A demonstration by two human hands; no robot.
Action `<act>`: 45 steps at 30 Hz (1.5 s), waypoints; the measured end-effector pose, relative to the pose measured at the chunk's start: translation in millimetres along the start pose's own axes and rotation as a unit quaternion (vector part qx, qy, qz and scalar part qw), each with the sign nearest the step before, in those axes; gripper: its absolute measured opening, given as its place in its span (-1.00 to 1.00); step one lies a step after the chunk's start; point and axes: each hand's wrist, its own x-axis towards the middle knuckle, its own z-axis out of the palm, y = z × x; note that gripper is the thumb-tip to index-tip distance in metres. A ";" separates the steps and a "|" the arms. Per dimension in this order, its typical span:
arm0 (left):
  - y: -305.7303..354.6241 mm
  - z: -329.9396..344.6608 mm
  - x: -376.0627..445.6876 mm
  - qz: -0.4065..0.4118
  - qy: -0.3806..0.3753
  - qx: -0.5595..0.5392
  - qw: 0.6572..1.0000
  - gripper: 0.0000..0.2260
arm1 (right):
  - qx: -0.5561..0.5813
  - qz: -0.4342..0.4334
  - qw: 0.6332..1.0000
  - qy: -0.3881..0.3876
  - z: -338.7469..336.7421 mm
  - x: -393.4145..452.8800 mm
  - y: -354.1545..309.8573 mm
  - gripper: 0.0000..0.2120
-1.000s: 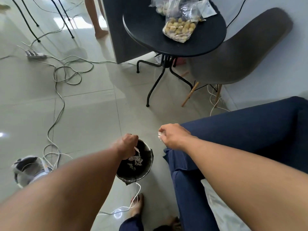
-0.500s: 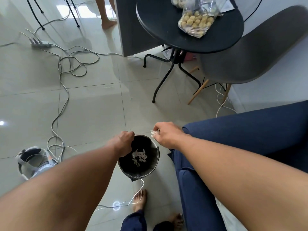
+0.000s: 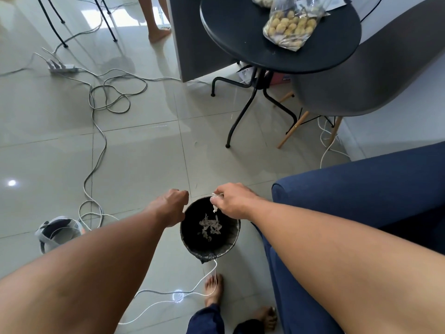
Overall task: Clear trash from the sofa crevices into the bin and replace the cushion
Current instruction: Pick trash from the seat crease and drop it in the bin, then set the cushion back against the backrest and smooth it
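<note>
Reaching out over the bin, both bare forearms fill the lower part of the view, cut off at the bottom edge. The right hand hangs over the far rim with its fingers pinched on a few pale scraps; the fingertips are turned away, so how many scraps they hold is hard to tell. The left hand sits at the bin's left rim, fingers curled in; whether it grips the rim or anything else cannot be made out, since its palm faces down. More torn white paper lies at the bottom of the black-lined bin. The bin stands on the tiled floor just beside the blue sofa, whose seat and crevices are hidden behind the right arm. A white cord runs past the bin toward two bare feet, partly cut off below.
</note>
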 end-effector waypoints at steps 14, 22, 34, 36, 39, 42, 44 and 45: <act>25.6 -10.9 23.6 0.044 0.003 0.023 0.999 -0.67 | 0.056 -0.003 0.997 -0.053 5.1 -5.8 20.8 -0.63; 66.2 -20.1 22.3 0.093 -0.022 0.026 0.995 -0.63 | 0.058 0.043 0.997 -0.020 -13.5 -39.4 58.7 -0.63; 227.5 -33.0 52.6 0.242 -0.035 0.162 0.956 -0.67 | 0.167 0.191 0.963 0.090 -15.4 -141.9 209.3 -0.72; 263.5 -25.4 54.2 0.270 -0.044 0.186 0.944 -0.67 | 0.190 0.216 0.951 0.113 -9.4 -164.6 238.0 -0.75; 322.4 -11.2 46.6 0.314 -0.057 0.209 0.925 -0.70 | 0.232 0.250 0.930 0.137 1.4 -201.4 276.3 -0.78; 388.7 8.8 32.9 0.366 -0.050 0.251 0.895 -0.72 | 0.261 0.281 0.910 0.156 13.7 -244.5 313.7 -0.71; 428.8 20.4 23.2 0.399 -0.054 0.266 0.876 -0.74 | 0.274 0.306 0.896 0.169 24.0 -269.7 335.3 -0.66; 449.3 27.3 18.9 0.417 -0.057 0.274 0.865 -0.74 | 0.280 0.321 0.888 0.174 30.3 -283.2 346.8 -0.64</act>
